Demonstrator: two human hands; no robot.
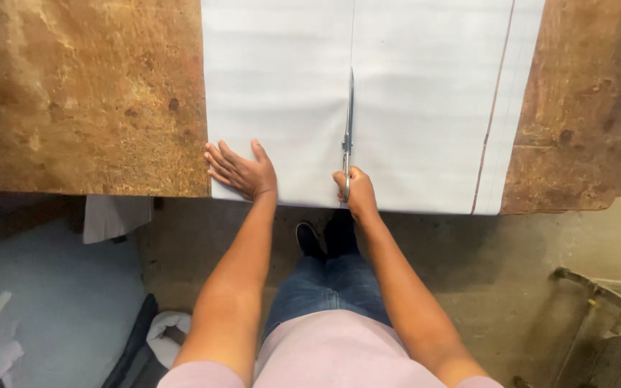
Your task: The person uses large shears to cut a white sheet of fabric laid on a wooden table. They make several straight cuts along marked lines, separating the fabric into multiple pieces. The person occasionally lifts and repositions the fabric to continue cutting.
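Observation:
A wide sheet of white fabric lies flat on a worn brown table, its near edge at the table's front edge. My left hand presses flat on the fabric's near left corner, fingers spread. My right hand grips the handles of long metal scissors, whose blades point away from me along a straight line running up the middle of the fabric. The blades look nearly closed.
A thin dark line runs down the fabric near its right edge. White cloth pieces hang below the table at left. A metal frame stands on the concrete floor at lower right. My shoes are under the table edge.

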